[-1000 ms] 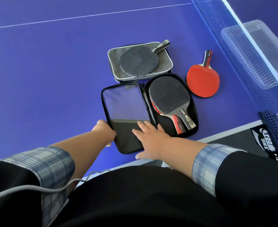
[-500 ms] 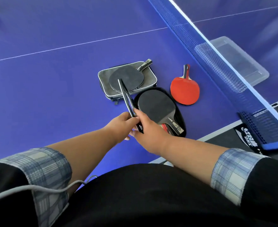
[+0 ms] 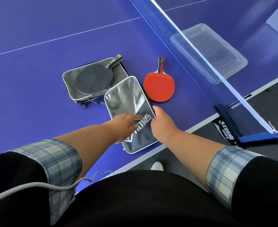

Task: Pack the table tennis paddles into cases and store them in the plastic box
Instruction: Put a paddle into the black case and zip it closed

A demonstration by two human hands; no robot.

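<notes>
A navy and silver paddle case (image 3: 126, 99) lies folded closed at the table's near edge, hiding the paddles inside. My left hand (image 3: 122, 126) rests flat on its cover, fingers spread. My right hand (image 3: 162, 122) grips the case's right edge at the zipper side. Behind it a black paddle (image 3: 90, 80) lies on top of a grey case (image 3: 71, 87). A red paddle (image 3: 159, 86) lies loose to the right, handle pointing away. A clear plastic box (image 3: 217, 51) sits beyond the net.
The blue net (image 3: 192, 51) runs diagonally between the paddles and the plastic box, ending at a clamp (image 3: 246, 133) on the table's edge. The blue table (image 3: 36, 71) stretches left. A grey cable (image 3: 36, 185) crosses my left sleeve. Dark floor lies right.
The case lay open with paddles showing a second ago; its cover was lifted upright and is now folded down shut. My left hand moved onto the cover, my right to its right edge.
</notes>
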